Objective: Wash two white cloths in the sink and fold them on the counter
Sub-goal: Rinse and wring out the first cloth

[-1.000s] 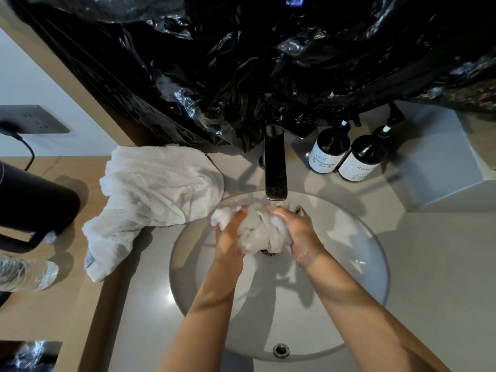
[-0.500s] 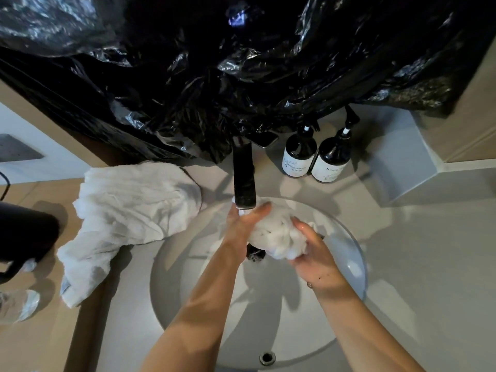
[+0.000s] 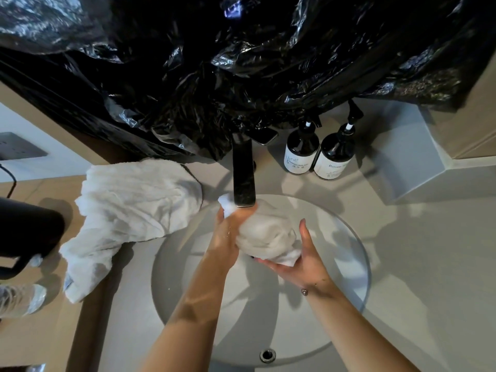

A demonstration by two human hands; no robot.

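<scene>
While both my left hand (image 3: 228, 234) and right hand (image 3: 303, 260) clutch 1 balled wet cloth (image 3: 264, 232) under the faucet (image 3: 243, 181), the 2nd cloth (image 3: 128, 208), left of my grip, waits unfolded; folding remains.

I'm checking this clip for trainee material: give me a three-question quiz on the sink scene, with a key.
1. True or false: both hands hold the bunched cloth over the sink.
2. Where does the second white cloth lie?
A. in the sink
B. on the counter left of the sink
C. over the faucet
3. Fill in: two dark ___ bottles stand right of the faucet.

Key
1. True: the left hand grips its left side, and the right hand cradles it from below and the right.
2. B
3. pump
</scene>
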